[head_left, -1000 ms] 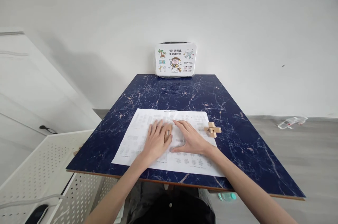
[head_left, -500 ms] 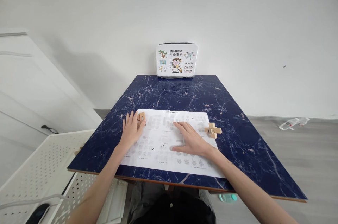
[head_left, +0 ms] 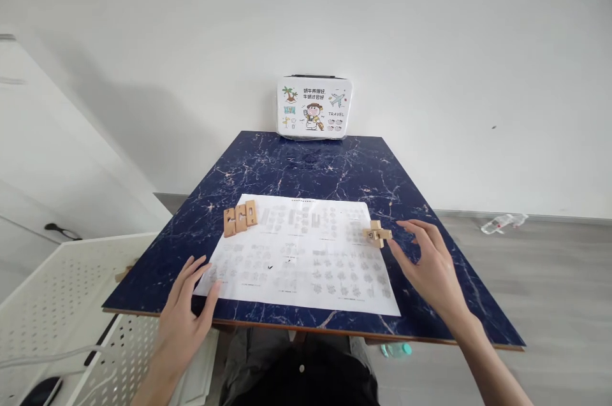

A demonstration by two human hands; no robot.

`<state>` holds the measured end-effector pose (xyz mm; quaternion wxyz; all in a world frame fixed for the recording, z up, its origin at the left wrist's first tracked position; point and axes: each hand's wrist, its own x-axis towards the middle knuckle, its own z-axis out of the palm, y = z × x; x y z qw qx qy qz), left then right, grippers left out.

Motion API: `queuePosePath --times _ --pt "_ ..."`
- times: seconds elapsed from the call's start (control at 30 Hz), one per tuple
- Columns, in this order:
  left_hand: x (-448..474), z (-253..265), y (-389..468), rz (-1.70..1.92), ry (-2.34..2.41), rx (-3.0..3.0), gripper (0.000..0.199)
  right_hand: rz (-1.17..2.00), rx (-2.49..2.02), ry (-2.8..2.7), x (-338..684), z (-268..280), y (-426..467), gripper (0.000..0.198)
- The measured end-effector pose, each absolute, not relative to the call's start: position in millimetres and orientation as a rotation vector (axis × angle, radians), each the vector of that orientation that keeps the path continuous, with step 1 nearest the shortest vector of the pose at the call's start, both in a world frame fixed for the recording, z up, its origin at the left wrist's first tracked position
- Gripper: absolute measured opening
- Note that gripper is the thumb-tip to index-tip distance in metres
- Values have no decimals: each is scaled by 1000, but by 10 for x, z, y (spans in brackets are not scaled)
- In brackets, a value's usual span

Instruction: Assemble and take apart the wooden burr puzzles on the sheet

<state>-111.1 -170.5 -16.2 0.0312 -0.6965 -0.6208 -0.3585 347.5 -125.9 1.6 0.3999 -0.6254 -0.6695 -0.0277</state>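
Note:
A printed instruction sheet [head_left: 282,272] lies on the blue marbled table [head_left: 306,167]. My left hand [head_left: 186,301] is open at the sheet's lower left corner, holding nothing. My right hand [head_left: 425,259] is open, its thumb and fingers apart, just right of an assembled wooden puzzle [head_left: 378,234]. The thumb tip is close to this cross-shaped puzzle; I cannot tell if they touch. It rests over the sheet's right edge. Several flat wooden puzzle pieces [head_left: 240,218] with cut-out notches and markings lie side by side at the upper left edge of the sheet.
A white cartoon case [head_left: 314,108] stands against the wall at the table's far edge. To the left is a white perforated cart [head_left: 62,291] with a cable [head_left: 52,355]. Clear plastic bottles lie on the floor, one on the right [head_left: 502,222], another below the table [head_left: 396,350].
My left hand has moved off the flat wooden pieces toward the sheet's near left corner. My right hand has gone from the sheet's middle to the right, beside the cross-shaped puzzle.

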Motion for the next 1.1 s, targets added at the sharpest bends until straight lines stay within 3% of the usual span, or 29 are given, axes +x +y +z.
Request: queuePosePath --times 0.1,0.3,0.43,0.53,0.67,0.9,1.1 --pt "-978 -109 -1644 -1164 -1790 -2162 29 21 -1655 -1677 3507 -148 -1188 45" --pt "-622 -24 -1529 -1239 -1593 -2381 22 149 -1826 -1705 3435 -164 -965 32" --pt "-350 28 -1476 -1280 -1711 -2613 19 261 -1648 -1748 3165 -11 -864 29" --pt "-155 83 -1347 -1367 -1975 -2788 30 534 -1346 -1803 2783 121 -828 27" --pt "-45 93 -1099 -1671 -2005 -3146 62 816 -1038 -1888 2287 195 -781 26" --pt "-119 70 -1097 -1901 -2365 -2958 60 1157 -814 -1822 2060 -21 -697 29" --pt "-1 70 -1154 -2259 -2277 -2797 74 1183 -776 -1960 2068 -80 -704 25"
